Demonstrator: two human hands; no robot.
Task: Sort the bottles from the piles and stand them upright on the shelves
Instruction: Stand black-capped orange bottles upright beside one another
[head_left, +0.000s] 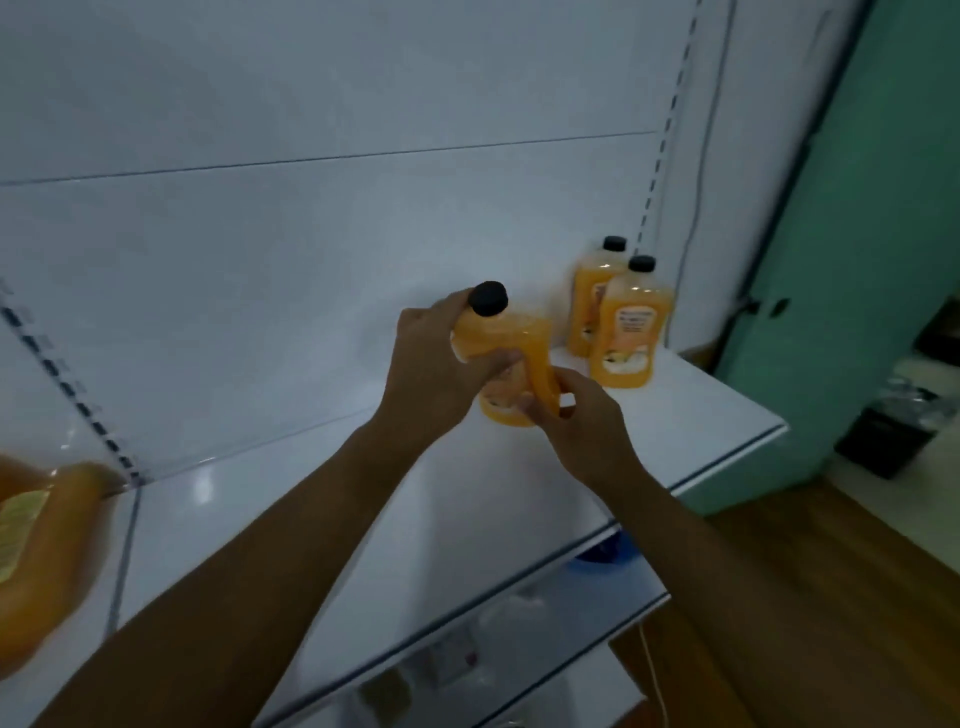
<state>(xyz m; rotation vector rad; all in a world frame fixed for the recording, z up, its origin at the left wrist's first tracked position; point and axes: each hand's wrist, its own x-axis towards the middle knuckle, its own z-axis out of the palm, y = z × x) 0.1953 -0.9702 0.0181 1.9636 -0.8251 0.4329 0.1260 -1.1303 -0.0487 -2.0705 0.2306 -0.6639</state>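
Note:
An orange bottle with a black cap (511, 343) is held over the white shelf (675, 415), roughly upright and tilted slightly. My left hand (436, 374) grips its upper body just below the cap. My right hand (576, 421) pinches the handle side near the base. Two more orange bottles with black caps stand upright at the shelf's far right: one at the back (592, 296) and one in front of it (631, 332).
A large blurred orange bottle (36, 561) fills the lower left edge. A lower shelf (597, 613) holds dim items. At right are a green wall (857, 260), a wooden floor (831, 597) and dark objects.

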